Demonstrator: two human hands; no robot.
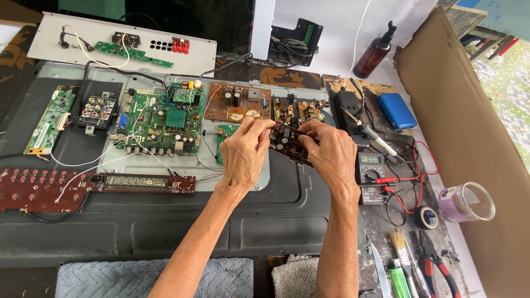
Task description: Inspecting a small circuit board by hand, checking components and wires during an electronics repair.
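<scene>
Both my hands hold a small dark brown circuit board (290,145) with several black capacitors above the grey metal back panel (165,221). My left hand (245,152) pinches the board's left end with thumb and fingers. My right hand (331,152) grips its right end. The board is tilted, its lower right part hidden behind my right hand. Behind it lie a brown circuit board (237,103) and a second brown board (295,110).
A green main board (160,121), a narrow green board (47,121) and a long display board (94,185) lie at left. At right are a multimeter (371,168), soldering iron (367,132), blue box (396,110), brown bottle (375,52), tape (426,216), clear jar (466,201), pliers (436,262), brush (400,248).
</scene>
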